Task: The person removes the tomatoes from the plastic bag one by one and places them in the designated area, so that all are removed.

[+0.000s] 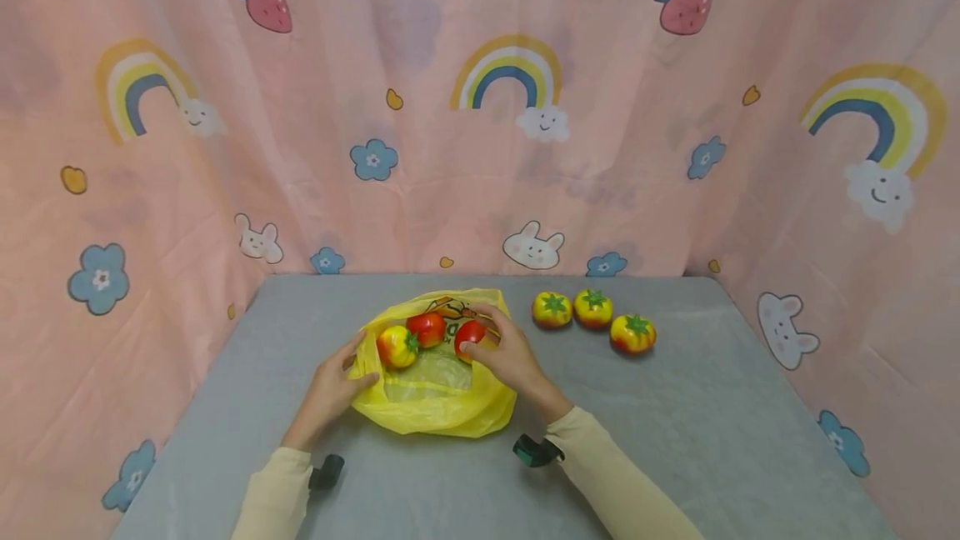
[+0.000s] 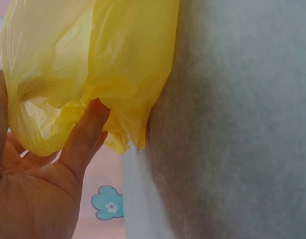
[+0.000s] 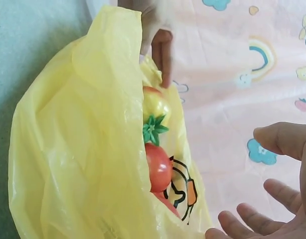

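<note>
A yellow plastic bag (image 1: 442, 415) lies spread with its mouth up on the table. Inside are a yellow-and-red tomato (image 1: 396, 347) with a green leafy top, a red tomato (image 1: 426, 328) and another red tomato (image 1: 468, 338). My left hand (image 1: 337, 380) holds the bag's left rim, its thumb (image 2: 88, 132) against the yellow plastic. Over the bag's right side is my right hand (image 1: 510, 352), with thumb and fingers spread around the right-hand red tomato in the head view. The right wrist view shows those fingers (image 3: 257, 219) apart, gripping nothing.
Three yellow-and-red tomatoes with green tops, a left one (image 1: 552, 310), a middle one (image 1: 593, 308) and a right one (image 1: 633, 334), sit right of the bag on the grey table (image 1: 712, 432). A pink printed curtain (image 1: 420, 215) hangs behind and along both sides.
</note>
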A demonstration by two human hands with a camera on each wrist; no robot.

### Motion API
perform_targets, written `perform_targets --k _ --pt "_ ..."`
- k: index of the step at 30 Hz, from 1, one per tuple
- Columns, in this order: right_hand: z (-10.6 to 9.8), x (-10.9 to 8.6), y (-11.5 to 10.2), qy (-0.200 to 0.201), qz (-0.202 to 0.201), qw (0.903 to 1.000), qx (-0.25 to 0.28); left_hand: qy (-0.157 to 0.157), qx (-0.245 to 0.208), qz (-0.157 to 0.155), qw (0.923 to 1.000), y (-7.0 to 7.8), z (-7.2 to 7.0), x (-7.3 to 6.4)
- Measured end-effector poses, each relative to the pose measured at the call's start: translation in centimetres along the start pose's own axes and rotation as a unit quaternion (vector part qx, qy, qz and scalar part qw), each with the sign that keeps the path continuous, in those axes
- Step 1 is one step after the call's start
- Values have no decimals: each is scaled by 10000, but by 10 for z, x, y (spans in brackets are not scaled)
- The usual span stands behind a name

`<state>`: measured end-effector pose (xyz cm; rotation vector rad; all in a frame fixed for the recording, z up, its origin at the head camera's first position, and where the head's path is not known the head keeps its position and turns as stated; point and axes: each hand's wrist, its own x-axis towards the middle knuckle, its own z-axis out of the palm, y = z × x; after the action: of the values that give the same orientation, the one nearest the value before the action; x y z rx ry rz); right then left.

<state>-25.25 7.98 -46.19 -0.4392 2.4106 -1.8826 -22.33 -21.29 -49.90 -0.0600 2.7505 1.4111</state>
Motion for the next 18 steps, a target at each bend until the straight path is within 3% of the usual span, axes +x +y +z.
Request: perform_targets --k 18 --pt "-2 10 14 357 793 9902 -1096 9 -6 -4 10000 1 -2 -2"
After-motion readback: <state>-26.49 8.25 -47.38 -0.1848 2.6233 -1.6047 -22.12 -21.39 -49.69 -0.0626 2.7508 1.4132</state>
